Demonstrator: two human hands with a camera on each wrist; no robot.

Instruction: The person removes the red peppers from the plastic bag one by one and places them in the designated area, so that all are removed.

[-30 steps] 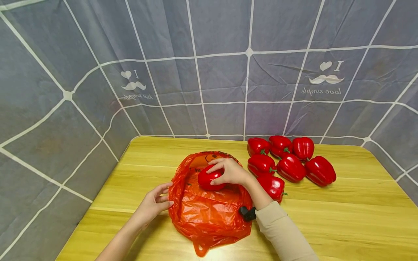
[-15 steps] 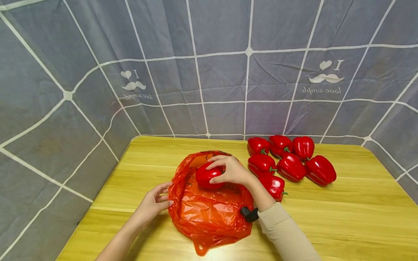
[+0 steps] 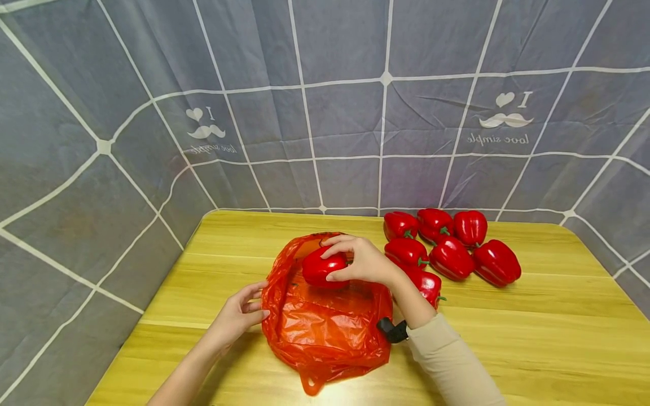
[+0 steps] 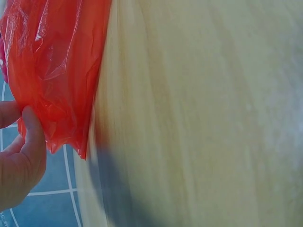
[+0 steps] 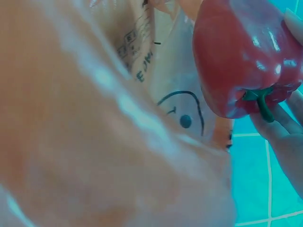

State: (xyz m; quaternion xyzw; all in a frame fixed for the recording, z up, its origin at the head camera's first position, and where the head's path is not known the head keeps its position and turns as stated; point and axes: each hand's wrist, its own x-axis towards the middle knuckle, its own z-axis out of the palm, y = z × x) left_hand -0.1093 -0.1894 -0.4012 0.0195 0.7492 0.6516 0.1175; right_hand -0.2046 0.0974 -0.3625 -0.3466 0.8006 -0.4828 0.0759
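Observation:
In the head view, a red bell pepper is over the mouth of an orange-red plastic bag. My right hand grips the pepper with thumb and fingers. Its green stem shows in the right wrist view, where the bag's printed wall lies beside it. My left hand holds the bag's left side, thumb and fingers at the plastic. The left wrist view shows the thumb against the bag; some fingertips are hidden. How far the pepper hangs above the bag's bottom, I cannot tell.
To the right of the bag, several red bell peppers lie grouped on the wooden table. One pepper sits close by the right forearm. A grey curtain with white lines stands behind the table.
My right hand has shifted slightly up, with the pepper in its grip. The left hand stays at the bag's side. The other peppers stay where they lie.

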